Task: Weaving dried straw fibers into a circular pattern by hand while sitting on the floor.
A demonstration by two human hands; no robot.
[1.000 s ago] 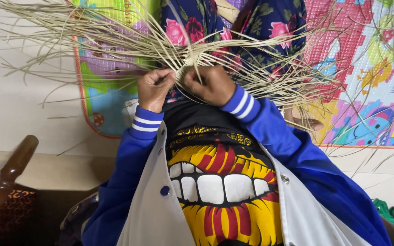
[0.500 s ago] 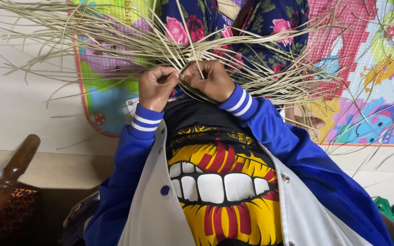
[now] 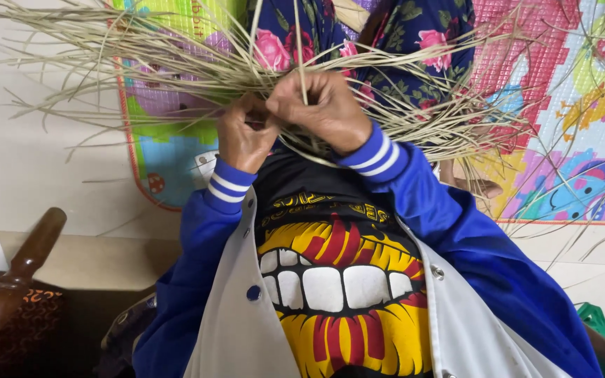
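The straw (image 3: 176,63) is pale tan with a greenish tinge. The sleeves (image 3: 456,231) are bright blue, their cuffs (image 3: 227,187) striped white. The vest (image 3: 232,329) is light grey with a blue button. The shirt (image 3: 337,280) is black, printed with white teeth amid yellow and red. The mat (image 3: 568,126) is multicoloured: pink, green, blue, yellow. The fabric (image 3: 414,28) is navy with pink roses.

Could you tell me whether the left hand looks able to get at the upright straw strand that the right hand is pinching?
Probably yes. The left hand sits right beside the right hand, both in the straw bundle, and nothing lies between it and the upright strand.
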